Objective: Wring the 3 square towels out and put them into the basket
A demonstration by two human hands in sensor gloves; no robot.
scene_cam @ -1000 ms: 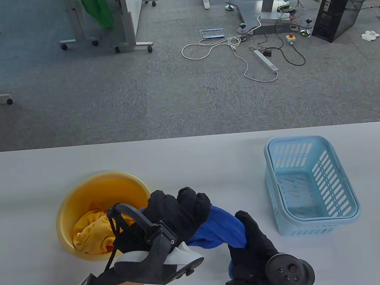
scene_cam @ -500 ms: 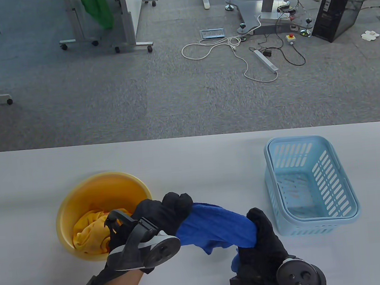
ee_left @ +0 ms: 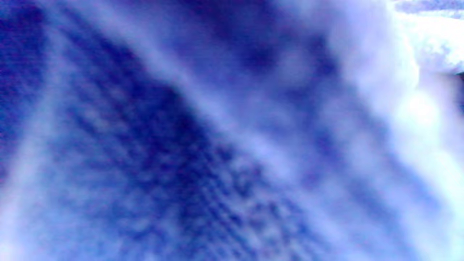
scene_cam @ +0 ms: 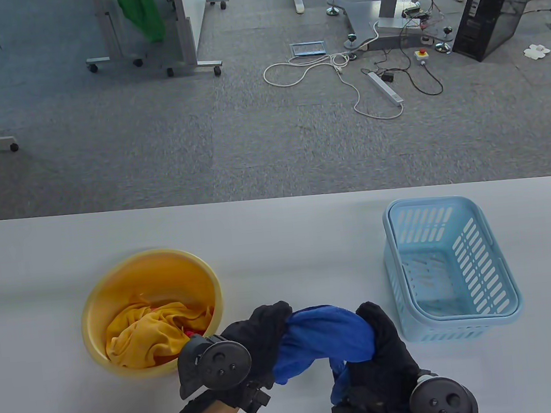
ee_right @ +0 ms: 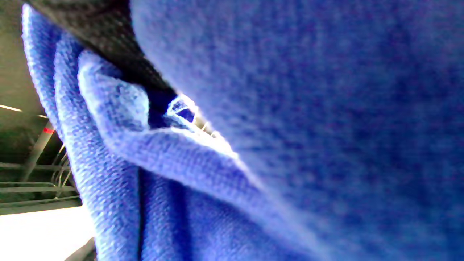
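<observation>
A blue towel is bunched and twisted between my two gloved hands above the table's near edge. My left hand grips its left end, my right hand grips its right end. Blue cloth fills the left wrist view and most of the right wrist view. A yellow towel lies crumpled in the yellow basin, with a bit of red cloth beside it. The light blue basket stands to the right with no towel in it.
The white table stretches between basin and basket. Beyond its far edge lies carpet with cables, desk legs and a black computer case.
Both hands have drawn nearer to me and closer together, and the left wrist has turned over. The blue towel, stretched half a second ago, is now bunched and twisted between them.
</observation>
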